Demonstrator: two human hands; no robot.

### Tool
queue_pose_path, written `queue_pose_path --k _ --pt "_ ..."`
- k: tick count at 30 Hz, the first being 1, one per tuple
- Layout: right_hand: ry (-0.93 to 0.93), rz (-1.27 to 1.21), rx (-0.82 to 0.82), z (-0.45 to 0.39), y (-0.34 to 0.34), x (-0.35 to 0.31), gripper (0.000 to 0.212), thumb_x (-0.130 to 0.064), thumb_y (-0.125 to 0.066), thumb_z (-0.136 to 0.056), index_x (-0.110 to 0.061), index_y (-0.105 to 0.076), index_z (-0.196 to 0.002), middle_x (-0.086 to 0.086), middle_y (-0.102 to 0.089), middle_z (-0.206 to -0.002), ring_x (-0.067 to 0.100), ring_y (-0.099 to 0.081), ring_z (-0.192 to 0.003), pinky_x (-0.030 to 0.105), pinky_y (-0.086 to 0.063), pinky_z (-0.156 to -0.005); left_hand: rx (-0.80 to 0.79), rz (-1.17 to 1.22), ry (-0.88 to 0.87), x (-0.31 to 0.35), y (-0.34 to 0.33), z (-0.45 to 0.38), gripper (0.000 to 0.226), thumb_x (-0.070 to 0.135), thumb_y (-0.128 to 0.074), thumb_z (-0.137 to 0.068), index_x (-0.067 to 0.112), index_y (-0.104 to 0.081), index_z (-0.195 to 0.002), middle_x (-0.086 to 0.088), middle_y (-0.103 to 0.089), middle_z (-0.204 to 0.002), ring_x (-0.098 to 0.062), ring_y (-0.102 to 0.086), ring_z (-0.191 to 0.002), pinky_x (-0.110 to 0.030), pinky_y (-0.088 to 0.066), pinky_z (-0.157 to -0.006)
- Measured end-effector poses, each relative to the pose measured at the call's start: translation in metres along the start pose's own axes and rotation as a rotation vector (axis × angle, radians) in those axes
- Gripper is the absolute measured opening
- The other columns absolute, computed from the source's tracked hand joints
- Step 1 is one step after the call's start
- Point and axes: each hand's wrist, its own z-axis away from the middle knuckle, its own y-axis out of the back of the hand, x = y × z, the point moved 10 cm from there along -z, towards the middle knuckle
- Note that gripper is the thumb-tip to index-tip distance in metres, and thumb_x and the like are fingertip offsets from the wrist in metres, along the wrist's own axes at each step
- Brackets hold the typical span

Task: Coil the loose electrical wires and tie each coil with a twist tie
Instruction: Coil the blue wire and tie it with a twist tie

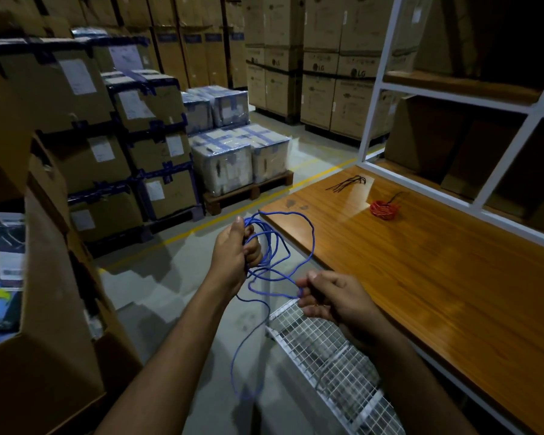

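- Head view, dim warehouse aisle: left hand (233, 251) raised in front of the person, fingers curled round several gathered loops of thin blue electrical wire (275, 246); grip closed on the bundle.
- Loops fan out to the right of that hand, the widest one arching over the near corner of the glossy orange-brown wooden tabletop (421, 271).
- Right hand (333, 298) lower and to the right, thumb and fingertips pinching one strand of the same blue wire; remaining fingers loosely curled beneath.
- One loose length of blue wire drops from between the hands in a long hanging loop toward the grey floor (176, 277); its lowest part is blurred, so whether it touches the floor is unclear.
- White wire-mesh panel (327, 362) lies below the right hand, along the table's near edge.
- Small red wire coil (384, 209) rests on the tabletop, well apart from the hands, with a dark tie, probably, sticking out of it.
- Bunch of thin black twist ties (347, 183) lies farther back on the tabletop, near the coil but not touching it.
- White metal shelving frame (377, 83) stands behind the table; stacked brown cardboard boxes (85, 98) fill the left side.
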Motion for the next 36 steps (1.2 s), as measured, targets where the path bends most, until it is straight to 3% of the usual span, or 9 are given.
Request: queue_pose_path --k 5,10,14,19,23,27,29,32,36 --pt "-0.094 0.338 0.130 -0.018 0.012 0.012 0.023 -0.013 -0.079 -0.081 -0.006 -0.063 -0.096 0.006 -0.064 -0.072 0.013 -0.059 -0.063 0.027 -0.048 -0.058 -0.005 -0.028 0.017 -0.006 0.000 0.001 0.041 0.038 -0.035 -0.106 0.017 -0.036 -0.071 0.004 -0.022 -0.050 -0.009 -0.015 -0.042 -0.026 -0.012 -0.046" --pt "-0.122 0.715 -0.139 -0.020 -0.006 0.021 0.017 -0.016 -0.075 -0.086 -0.022 -0.077 -0.102 -0.014 -0.067 -0.064 -0.007 -0.058 -0.057 0.014 -0.043 -0.057 0.064 -0.137 -0.014 -0.011 0.013 -0.004 0.041 0.036 -0.033 -0.108 0.019 -0.034 -0.071 0.004 -0.021 -0.052 -0.010 -0.014 -0.045 -0.026 -0.012 -0.046" --pt "0.037 0.424 0.014 -0.012 0.017 0.002 0.020 -0.003 -0.067 -0.090 -0.018 -0.079 -0.093 0.001 -0.069 -0.073 0.009 -0.054 -0.050 0.024 -0.047 -0.049 0.208 -0.267 -0.041 -0.011 0.045 -0.013 0.039 0.030 -0.029 -0.109 0.019 -0.031 -0.072 0.010 -0.024 -0.048 -0.006 -0.017 -0.041 -0.020 -0.017 -0.042" --pt "0.223 0.100 0.023 -0.005 0.035 -0.021 0.029 0.015 -0.064 -0.083 -0.010 -0.077 -0.076 0.014 -0.074 -0.090 0.030 -0.073 -0.087 0.032 -0.060 -0.079 0.390 -0.480 -0.011 -0.030 0.104 -0.029 0.042 0.036 -0.033 -0.106 0.024 -0.035 -0.066 0.010 -0.032 -0.046 -0.015 -0.024 -0.046 -0.031 -0.020 -0.050" --pt "0.351 -0.124 0.012 -0.002 0.054 -0.038 0.016 0.007 -0.060 -0.068 -0.003 -0.072 -0.066 0.017 -0.065 -0.103 0.032 -0.068 -0.109 0.033 -0.055 -0.092 0.505 -0.559 0.041 -0.037 0.136 -0.037 0.041 0.055 -0.035 -0.091 0.025 -0.039 -0.063 0.000 -0.035 -0.056 -0.024 -0.033 -0.056 -0.043 -0.028 -0.058" --pt "0.364 -0.155 -0.079 0.002 0.064 -0.046 0.022 -0.009 -0.068 -0.076 0.009 -0.058 -0.067 0.030 -0.062 -0.117 0.035 -0.062 -0.118 0.034 -0.053 -0.095 0.577 -0.640 0.078 -0.035 0.150 -0.041 0.045 0.043 -0.033 -0.101 0.016 -0.042 -0.066 -0.008 -0.044 -0.060 -0.028 -0.043 -0.063 -0.044 -0.037 -0.062" --pt "0.345 0.091 0.031 -0.002 0.080 -0.040 0.041 -0.023 -0.087 -0.070 0.002 -0.054 -0.066 0.016 -0.071 -0.103 0.028 -0.069 -0.106 0.034 -0.055 -0.086 0.572 -0.606 0.068 -0.033 0.150 -0.041 0.045 0.040 -0.033 -0.104 0.017 -0.041 -0.066 -0.006 -0.040 -0.059 -0.025 -0.039 -0.058 -0.040 -0.034 -0.059" --pt "0.235 0.738 0.157 -0.016 0.094 -0.020 0.036 -0.016 -0.088 -0.070 -0.025 -0.054 -0.071 0.000 -0.069 -0.085 0.015 -0.069 -0.083 0.039 -0.057 -0.070 0.503 -0.482 0.023 -0.023 0.128 -0.038 0.042 0.034 -0.034 -0.106 0.020 -0.036 -0.067 0.004 -0.030 -0.053 -0.015 -0.026 -0.045 -0.028 -0.023 -0.050" --pt "-0.053 1.346 -0.036 -0.030 0.074 0.034 0.062 0.004 -0.059 -0.087 -0.050 -0.059 -0.117 -0.013 -0.058 -0.111 0.013 -0.049 -0.111 0.037 -0.052 -0.094 0.356 -0.360 -0.028 -0.007 0.082 -0.032 0.039 0.026 -0.030 -0.109 0.018 -0.031 -0.071 0.009 -0.024 -0.048 -0.006 -0.019 -0.037 -0.018 -0.019 -0.039"
